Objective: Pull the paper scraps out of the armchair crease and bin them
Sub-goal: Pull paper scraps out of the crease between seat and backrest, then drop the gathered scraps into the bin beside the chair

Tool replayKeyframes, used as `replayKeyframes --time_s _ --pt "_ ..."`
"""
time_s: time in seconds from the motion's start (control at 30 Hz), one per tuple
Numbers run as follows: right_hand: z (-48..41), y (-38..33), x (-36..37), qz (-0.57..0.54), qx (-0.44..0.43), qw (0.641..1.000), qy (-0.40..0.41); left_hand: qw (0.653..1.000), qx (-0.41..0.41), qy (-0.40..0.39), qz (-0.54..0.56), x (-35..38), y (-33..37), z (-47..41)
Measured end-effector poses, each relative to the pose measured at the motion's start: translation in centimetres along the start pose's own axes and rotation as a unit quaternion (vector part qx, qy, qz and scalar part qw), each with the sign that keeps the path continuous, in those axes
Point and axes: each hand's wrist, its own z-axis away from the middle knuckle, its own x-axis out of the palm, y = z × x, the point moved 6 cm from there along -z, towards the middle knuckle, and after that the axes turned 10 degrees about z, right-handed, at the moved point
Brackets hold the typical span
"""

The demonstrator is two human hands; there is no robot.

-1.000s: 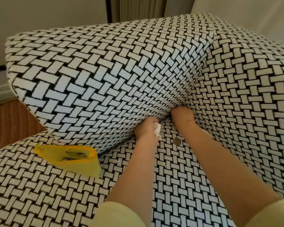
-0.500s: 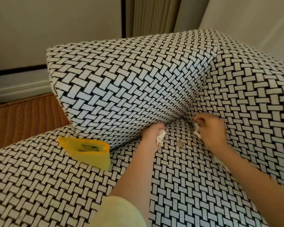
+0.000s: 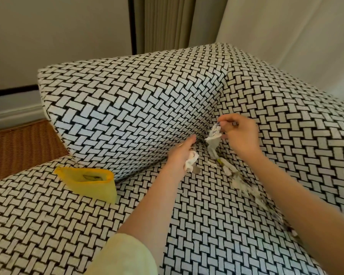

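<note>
The right hand (image 3: 240, 135) is raised just above the seat, thumb and fingertips pinching the top of a twisted scrap (image 3: 213, 138) of white paper that hangs down toward the cushion. Just beside it, the left hand (image 3: 182, 153) reaches to the corner of the armchair crease (image 3: 139, 170). Its forefinger is stretched out to the fold, while the lower fingers curl round a crumpled scrap (image 3: 191, 160) tucked against the palm. A small round disc (image 3: 196, 171) lies on the seat (image 3: 207, 225) under that hand. More loose scraps (image 3: 238, 179) trail along the right-hand fold below the right forearm. Well to the left, a yellow bag (image 3: 89, 183) lies open-mouthed on the seat against the foot of the patterned cushion (image 3: 127, 108).
</note>
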Motion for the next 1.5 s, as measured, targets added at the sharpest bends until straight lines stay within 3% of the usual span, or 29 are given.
replayKeyframes --time_s 0.27,0.4,0.57,0.73,1.03,1.27,1.5 --pt "1.6 -4.0 -0.2 -0.227 0.064 0.97 -0.061 0.998 0.017 -0.048 -0.047 1.8 0.7 2.9" --pt "2.9 -5.2 0.1 -0.293 0.087 0.949 -0.081 0.994 0.028 -0.1 0.046 2.1 2.3 5.5" --pt "5.4 -7.2 1.2 -0.187 0.032 0.978 -0.084 0.98 0.059 -0.151 0.114 0.8 4.8 8.7" --pt "8.6 -11.6 2.4 -0.157 -0.042 0.979 -0.123 0.974 0.096 -0.122 0.163 -2.2 7.5 11.9" --pt "14.5 -18.7 7.2 -0.298 -0.043 0.931 -0.206 0.942 0.135 -0.078 0.297 -9.8 11.7 16.6" --pt "20.5 -26.8 14.3 -0.184 -0.193 0.933 -0.243 0.909 0.195 -0.031 0.366 -21.2 14.1 18.3" --pt "26.9 -32.6 25.6 -0.157 -0.21 0.903 -0.34 0.888 0.23 0.062 0.392 -36.0 14.4 20.7"
